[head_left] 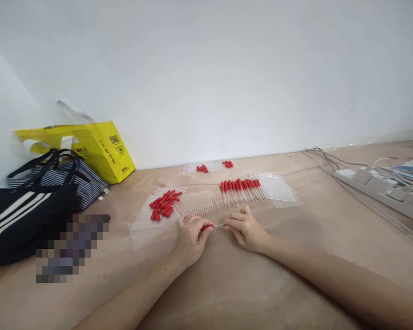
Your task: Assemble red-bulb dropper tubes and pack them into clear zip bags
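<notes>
My left hand [192, 236] is closed on a red rubber bulb [207, 227]. A thin clear tube [219, 226] runs from the bulb to my right hand [247, 229], whose fingers pinch its other end. Bulb and tube meet end to end between my hands. Beyond my left hand, several loose red bulbs [165, 204] lie on a clear plastic bag. Right of them is a row of clear tubes [197, 202] without bulbs. Farther right, several tubes with red bulbs on them [242, 191] lie side by side, bulbs toward the wall.
A clear bag [278, 189] lies right of the bulbed tubes. More red bulbs [202, 168] sit near the wall. At left are a yellow bag [106, 151], a striped bag [87, 183] and a black bag [30, 220]. A power strip [375, 190] with cables is at right.
</notes>
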`<state>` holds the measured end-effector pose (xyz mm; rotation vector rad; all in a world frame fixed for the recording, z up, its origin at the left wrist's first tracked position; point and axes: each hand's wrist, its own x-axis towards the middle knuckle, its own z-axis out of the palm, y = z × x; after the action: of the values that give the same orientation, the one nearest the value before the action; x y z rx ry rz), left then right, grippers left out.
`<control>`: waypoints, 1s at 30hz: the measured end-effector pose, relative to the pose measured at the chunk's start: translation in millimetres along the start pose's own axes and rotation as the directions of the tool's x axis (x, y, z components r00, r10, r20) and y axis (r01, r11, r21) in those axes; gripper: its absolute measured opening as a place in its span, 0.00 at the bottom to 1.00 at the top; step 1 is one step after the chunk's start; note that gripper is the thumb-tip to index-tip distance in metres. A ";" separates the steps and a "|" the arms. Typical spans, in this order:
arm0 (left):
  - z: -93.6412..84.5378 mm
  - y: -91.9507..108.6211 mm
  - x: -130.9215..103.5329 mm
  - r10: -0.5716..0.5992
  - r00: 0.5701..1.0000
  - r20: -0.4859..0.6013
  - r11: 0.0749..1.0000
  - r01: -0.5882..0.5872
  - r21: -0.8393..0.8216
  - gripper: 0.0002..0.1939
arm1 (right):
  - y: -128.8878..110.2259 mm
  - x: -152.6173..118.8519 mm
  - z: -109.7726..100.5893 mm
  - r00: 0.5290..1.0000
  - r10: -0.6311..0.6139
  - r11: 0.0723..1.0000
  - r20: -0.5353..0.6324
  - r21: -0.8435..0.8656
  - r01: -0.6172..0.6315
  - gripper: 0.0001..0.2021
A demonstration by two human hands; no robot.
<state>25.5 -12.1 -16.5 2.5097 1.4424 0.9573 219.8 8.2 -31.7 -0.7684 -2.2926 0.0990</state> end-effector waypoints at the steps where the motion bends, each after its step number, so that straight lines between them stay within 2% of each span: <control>1: -0.3 1.0 -0.4 0.015 1.000 -0.001 1.000 -0.015 0.007 0.08 | -0.4 0.3 0.1 1.000 -0.009 1.000 -0.002 -0.012 0.009 0.09; 7: -1.2 4.7 -1.9 0.076 0.997 -0.017 0.996 -0.075 0.042 0.08 | -5.3 3.7 4.4 0.999 -0.038 0.999 0.000 -0.034 0.038 0.10; 12: -1.7 6.5 -1.2 0.070 0.998 0.002 0.996 -0.070 0.048 0.08 | -4.7 5.4 6.3 0.999 -0.039 0.999 0.028 -0.015 0.040 0.10; 16: -5.9 2.6 1.8 0.040 0.999 0.028 0.998 -0.042 0.046 0.08 | -1.9 7.6 2.4 0.998 -0.019 1.000 0.057 0.000 0.019 0.10; 19: -10.2 -3.0 3.3 0.073 0.996 0.045 0.995 -0.075 0.066 0.08 | -1.0 9.6 -2.2 0.997 -0.009 0.999 0.075 -0.031 0.011 0.09; 26: -11.2 -5.6 1.0 0.095 0.995 -0.022 0.993 -0.093 0.065 0.10 | -2.2 9.6 -6.9 0.998 -0.049 0.994 0.043 -0.099 0.053 0.10; 30: -13.0 -3.0 1.2 0.167 0.986 -0.022 0.979 -0.164 0.120 0.10 | -2.0 8.1 -6.4 0.997 -0.068 0.992 0.025 -0.108 0.070 0.11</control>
<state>16.4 -12.3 -6.6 2.7495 1.3535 0.9676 218.4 10.1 -21.5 -0.7456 -2.3579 -0.0501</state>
